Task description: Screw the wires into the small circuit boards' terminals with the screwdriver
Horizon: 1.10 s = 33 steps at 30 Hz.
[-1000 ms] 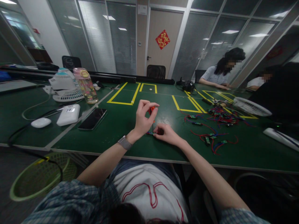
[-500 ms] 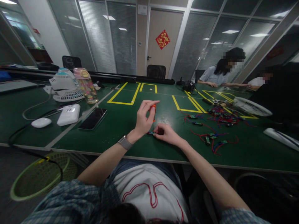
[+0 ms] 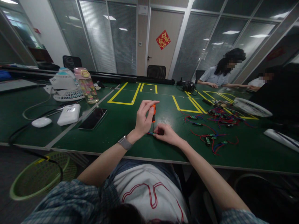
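My left hand (image 3: 143,119) is closed around the handle of a small orange and black screwdriver (image 3: 153,113), which stands upright with its tip down on a little circuit board (image 3: 151,133). My right hand (image 3: 166,133) pinches that board and presses it onto the green table (image 3: 121,124). A grey watch sits on my left wrist.
A heap of small boards with red and blue wires (image 3: 213,124) lies to the right. A black phone (image 3: 92,118), a white power bank (image 3: 69,114), a white mouse (image 3: 41,122), a pink-lidded bottle (image 3: 86,85) and a desk fan (image 3: 64,85) stand left. Two people sit far right.
My left fingers have shifted round the screwdriver handle, turning it slightly. My right hand stays on the board. The person at the far right has stretched an arm along the table.
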Available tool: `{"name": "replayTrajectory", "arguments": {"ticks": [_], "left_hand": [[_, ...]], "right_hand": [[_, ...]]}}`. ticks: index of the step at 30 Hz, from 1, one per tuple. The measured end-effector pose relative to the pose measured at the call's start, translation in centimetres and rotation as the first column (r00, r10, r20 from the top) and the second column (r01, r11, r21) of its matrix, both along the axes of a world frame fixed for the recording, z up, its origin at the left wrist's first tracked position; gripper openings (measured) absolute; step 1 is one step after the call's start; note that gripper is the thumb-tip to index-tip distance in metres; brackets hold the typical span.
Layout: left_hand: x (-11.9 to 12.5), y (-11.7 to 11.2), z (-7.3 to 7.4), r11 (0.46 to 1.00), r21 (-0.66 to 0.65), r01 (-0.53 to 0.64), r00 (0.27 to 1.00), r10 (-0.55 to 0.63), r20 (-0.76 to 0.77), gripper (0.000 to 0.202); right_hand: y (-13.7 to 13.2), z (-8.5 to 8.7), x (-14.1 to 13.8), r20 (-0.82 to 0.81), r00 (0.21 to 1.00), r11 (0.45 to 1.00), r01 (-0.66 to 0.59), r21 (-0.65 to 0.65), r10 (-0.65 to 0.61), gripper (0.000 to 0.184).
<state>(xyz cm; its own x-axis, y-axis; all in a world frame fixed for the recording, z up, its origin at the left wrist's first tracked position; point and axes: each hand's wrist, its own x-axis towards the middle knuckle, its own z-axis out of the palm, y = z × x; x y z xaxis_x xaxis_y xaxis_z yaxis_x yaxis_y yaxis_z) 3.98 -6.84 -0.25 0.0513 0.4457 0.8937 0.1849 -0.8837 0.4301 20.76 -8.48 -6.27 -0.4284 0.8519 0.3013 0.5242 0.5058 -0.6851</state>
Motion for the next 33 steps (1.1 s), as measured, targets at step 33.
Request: {"name": "replayTrajectory", "arguments": {"ticks": [33], "left_hand": [[-0.08, 0.12, -0.04, 1.000, 0.005, 0.014, 1.000, -0.014, -0.002, 0.030]], "right_hand": [[-0.04, 0.06, -0.03, 0.008, 1.000, 1.000, 0.003, 0.000, -0.003, 0.007]]}}
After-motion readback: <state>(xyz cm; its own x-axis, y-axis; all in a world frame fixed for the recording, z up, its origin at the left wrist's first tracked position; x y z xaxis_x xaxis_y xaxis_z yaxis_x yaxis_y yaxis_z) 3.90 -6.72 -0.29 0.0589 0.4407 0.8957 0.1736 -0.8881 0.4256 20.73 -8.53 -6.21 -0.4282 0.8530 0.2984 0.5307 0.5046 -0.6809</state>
